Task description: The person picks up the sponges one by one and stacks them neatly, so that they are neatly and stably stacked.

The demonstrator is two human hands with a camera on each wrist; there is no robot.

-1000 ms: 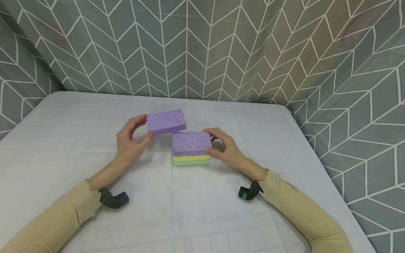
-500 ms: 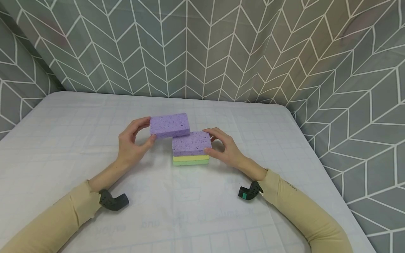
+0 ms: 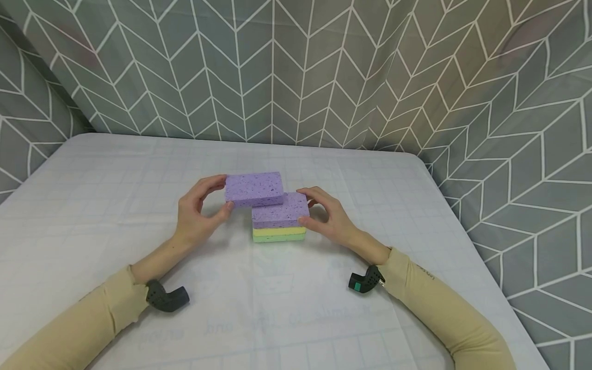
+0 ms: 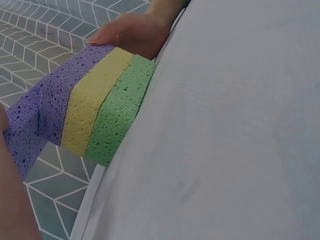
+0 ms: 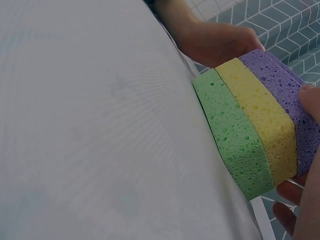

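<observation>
My left hand (image 3: 196, 209) pinches the left end of a purple sponge (image 3: 254, 188), thumb at the front edge and fingers behind. That sponge overlaps the rear left part of a second purple sponge (image 3: 289, 211), the top one of a stack; whether the two touch, I cannot tell. Beneath it lie a yellow sponge (image 5: 260, 115) and, at the bottom on the table, a green sponge (image 5: 230, 132). My right hand (image 3: 330, 218) pinches the right end of the stack's purple sponge between thumb and fingers. In the left wrist view, the held sponge's far side is hidden.
A white cloth with faint lines and lettering covers the table (image 3: 259, 308). Grey curtains (image 3: 296, 72) with a white chevron pattern hang behind it and along both sides. Black wrist cameras (image 3: 167, 296) sit at both sleeve cuffs.
The left hand has brought its purple sponge to the right and nearer to me, so it overlaps the stack more. The right hand and the stack have stayed in place.
</observation>
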